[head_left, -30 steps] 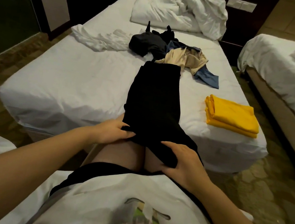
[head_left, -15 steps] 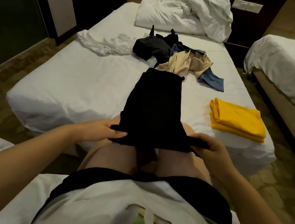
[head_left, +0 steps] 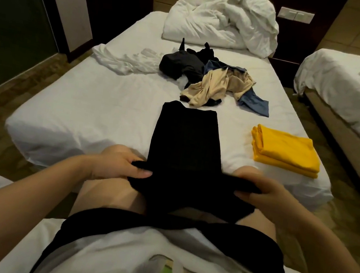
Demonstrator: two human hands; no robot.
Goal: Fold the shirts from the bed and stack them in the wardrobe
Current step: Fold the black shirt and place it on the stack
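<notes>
A black shirt (head_left: 187, 137) lies folded lengthwise on the white bed (head_left: 97, 110), its near end hanging off the foot of the mattress. My left hand (head_left: 119, 165) pinches the shirt's near left corner and my right hand (head_left: 262, 194) pinches its near right corner, stretching that end between them. A folded yellow shirt (head_left: 285, 150) sits on the bed to the right. Farther back lie a crumpled beige shirt (head_left: 216, 86), a blue shirt (head_left: 255, 101), a dark grey shirt (head_left: 181, 66) and a white shirt (head_left: 124, 61).
A heaped white duvet (head_left: 225, 17) fills the head of the bed. A second bed (head_left: 352, 98) stands to the right across a narrow strip of floor. Dark doors and a glass panel (head_left: 10, 19) line the left side.
Both hands have moved apart to the shirt's near corners and lifted that end. The camera has drawn nearer to the bed.
</notes>
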